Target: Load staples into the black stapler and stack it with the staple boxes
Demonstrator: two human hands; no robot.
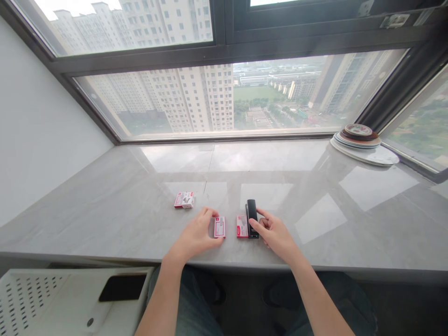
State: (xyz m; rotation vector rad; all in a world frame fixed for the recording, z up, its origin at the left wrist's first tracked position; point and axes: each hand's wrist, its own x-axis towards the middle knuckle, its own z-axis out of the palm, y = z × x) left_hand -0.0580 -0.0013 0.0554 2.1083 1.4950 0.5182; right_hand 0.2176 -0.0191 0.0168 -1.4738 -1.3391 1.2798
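Standing here watching someone sit at a gray stone-look counter; clock directions are from their seat, 12 being straight out the window. Closest are the person's jeans, with a white perforated plastic piece at 9 o'clock and a black rectangular panel on it.

Their left hand, a touch before 12, has thumb and fingers clamped on the near and far ends of a small red-and-white box. Can't tell if it's lifted at all. Right hand, just past 12, is closed on a black stapler, thumb on top, index along the far end. A second red-and-white box sits right against the stapler's 9 o'clock side.

Bit further, at 11, there's a little cluster of boxes. Way back between 1 and 2, a stack of round plates. Then the dark window frame, high-rises toward 11 and a green field at 12.
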